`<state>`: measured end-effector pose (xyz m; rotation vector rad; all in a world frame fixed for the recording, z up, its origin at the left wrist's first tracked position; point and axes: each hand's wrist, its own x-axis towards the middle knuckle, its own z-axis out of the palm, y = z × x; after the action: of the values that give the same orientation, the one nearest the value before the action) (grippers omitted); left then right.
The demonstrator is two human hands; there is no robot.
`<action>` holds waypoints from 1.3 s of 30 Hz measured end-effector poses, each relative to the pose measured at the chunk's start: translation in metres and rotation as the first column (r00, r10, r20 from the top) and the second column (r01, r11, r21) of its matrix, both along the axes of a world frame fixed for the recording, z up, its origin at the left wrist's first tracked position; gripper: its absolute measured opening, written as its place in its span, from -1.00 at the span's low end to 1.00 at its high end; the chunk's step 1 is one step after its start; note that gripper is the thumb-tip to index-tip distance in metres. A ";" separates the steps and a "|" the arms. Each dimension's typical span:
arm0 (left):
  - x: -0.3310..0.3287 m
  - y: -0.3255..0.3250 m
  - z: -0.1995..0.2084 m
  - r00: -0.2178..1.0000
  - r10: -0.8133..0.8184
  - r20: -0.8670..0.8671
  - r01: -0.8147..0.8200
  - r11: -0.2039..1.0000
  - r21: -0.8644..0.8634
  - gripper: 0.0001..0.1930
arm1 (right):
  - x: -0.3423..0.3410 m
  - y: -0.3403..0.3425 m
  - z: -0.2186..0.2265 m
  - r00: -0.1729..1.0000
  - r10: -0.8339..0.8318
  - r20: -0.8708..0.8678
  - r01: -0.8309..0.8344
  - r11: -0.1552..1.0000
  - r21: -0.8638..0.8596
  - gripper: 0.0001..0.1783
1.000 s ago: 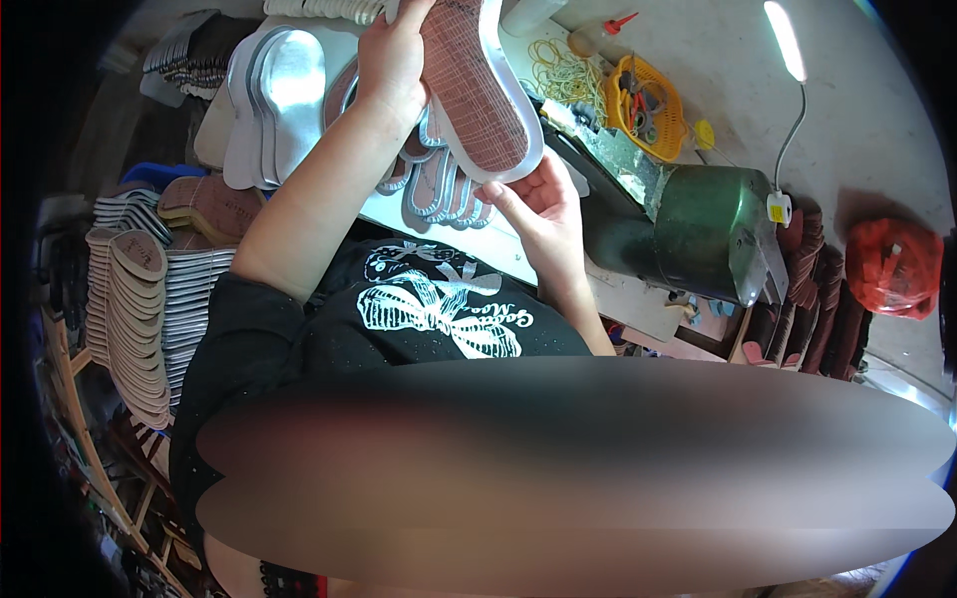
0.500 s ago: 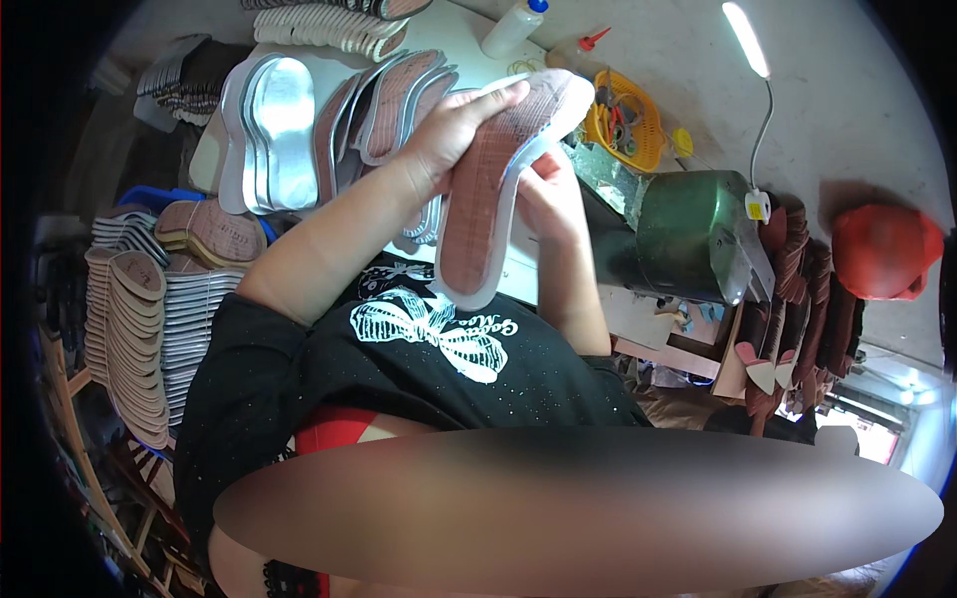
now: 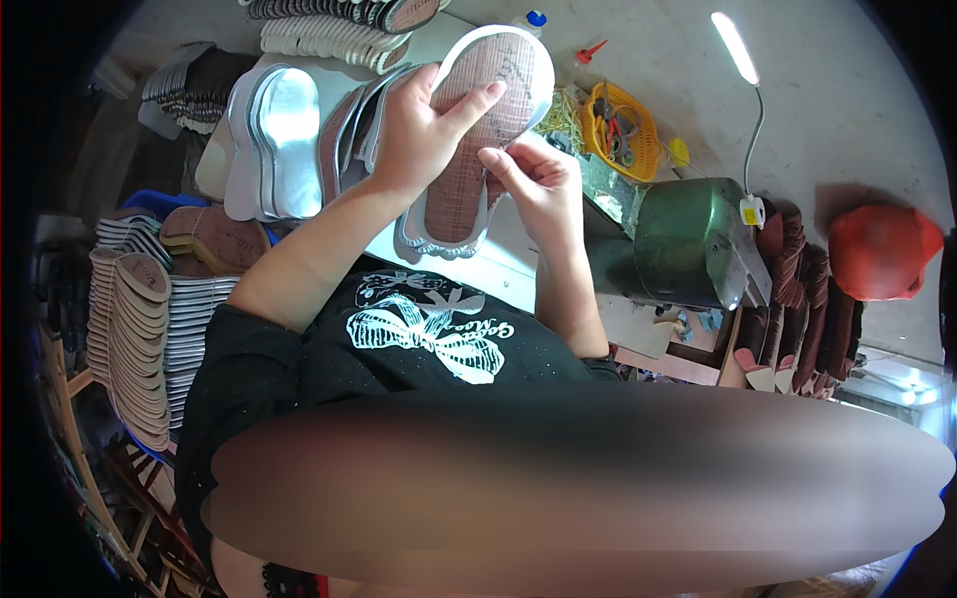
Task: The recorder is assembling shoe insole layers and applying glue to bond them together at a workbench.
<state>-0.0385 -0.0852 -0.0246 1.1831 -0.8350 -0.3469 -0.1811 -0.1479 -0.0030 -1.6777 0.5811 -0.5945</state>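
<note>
A brown woven insole (image 3: 503, 62) with a pale border stands almost upright above the white table, its rounded end at the top. My left hand (image 3: 419, 135) grips it from the left side, thumb lying across its brown face and the other fingers behind it. At the insole's right edge, my right hand (image 3: 543, 179) is closed in a pinch, thumb toward the index finger. Whether it pinches the rim itself or something small on it is hard to make out. Behind and left of my left hand are more brown insoles (image 3: 344, 125) with pale borders.
Silver insoles (image 3: 289, 130) lie at the table's left. Stacked insoles (image 3: 140, 319) fill the near left. A yellow basket (image 3: 648, 135) of tools sits at the back right, near a green machine housing (image 3: 688, 239) and a lamp (image 3: 736, 48). A red bag (image 3: 882, 251) hangs farther right.
The insole has turned from a rightward tilt to nearly upright and shifted left. My left hand moved left with it. My right thumb now shows at the insole's right edge.
</note>
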 end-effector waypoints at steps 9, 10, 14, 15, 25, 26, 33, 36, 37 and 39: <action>-0.004 0.011 0.000 0.981 -0.191 -0.034 0.194 0.968 0.158 -0.33 | -0.017 -0.009 0.008 0.995 0.101 -0.007 -0.097 0.974 0.206 -0.90; -0.007 0.007 -0.002 0.940 -0.279 -0.197 0.297 0.953 0.064 -0.34 | -0.019 -0.013 0.005 0.984 0.168 0.060 -0.178 0.935 0.307 -0.89; -0.019 0.000 -0.010 0.986 -0.165 -0.036 0.167 0.984 0.066 -0.35 | -0.029 -0.017 -0.027 0.960 0.247 0.129 -0.278 0.827 0.489 -0.86; -0.019 0.000 -0.016 0.986 -0.166 -0.033 0.168 0.983 0.068 -0.35 | -0.032 -0.015 -0.032 0.971 0.222 0.089 -0.239 0.869 0.433 -0.88; 0.016 -0.063 -0.072 0.988 -0.141 -0.065 0.152 0.960 0.235 -0.62 | -0.018 -0.031 -0.044 0.986 -0.157 -0.050 0.164 0.959 0.230 -0.80; 0.013 -0.068 -0.081 0.988 -0.145 -0.059 0.155 0.958 0.241 -0.62 | -0.021 -0.032 -0.046 0.984 -0.164 -0.066 0.174 0.960 0.217 -0.80; -0.014 -0.082 -0.068 0.968 0.068 0.243 -0.146 0.936 0.320 -0.61 | -0.043 -0.032 -0.046 0.959 -0.272 0.081 0.238 0.926 0.292 -0.80; -0.009 -0.094 -0.081 0.954 0.058 0.293 -0.192 0.873 0.449 -0.50 | -0.064 -0.034 -0.057 0.978 -0.199 0.054 0.162 0.901 0.403 -0.78; -0.010 -0.097 -0.081 0.954 0.045 0.297 -0.182 0.874 0.452 -0.50 | -0.071 -0.033 -0.059 0.986 -0.153 0.060 0.105 0.864 0.492 -0.77; -0.008 -0.102 -0.080 0.954 0.040 0.296 -0.179 0.870 0.459 -0.46 | -0.075 -0.018 -0.064 0.973 -0.200 0.117 0.076 0.754 0.652 -0.73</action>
<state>-0.0462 -0.1874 -0.1044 1.7732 -0.9485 -0.3064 -0.2561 -0.1662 -0.0670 -0.9170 0.6869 -0.5604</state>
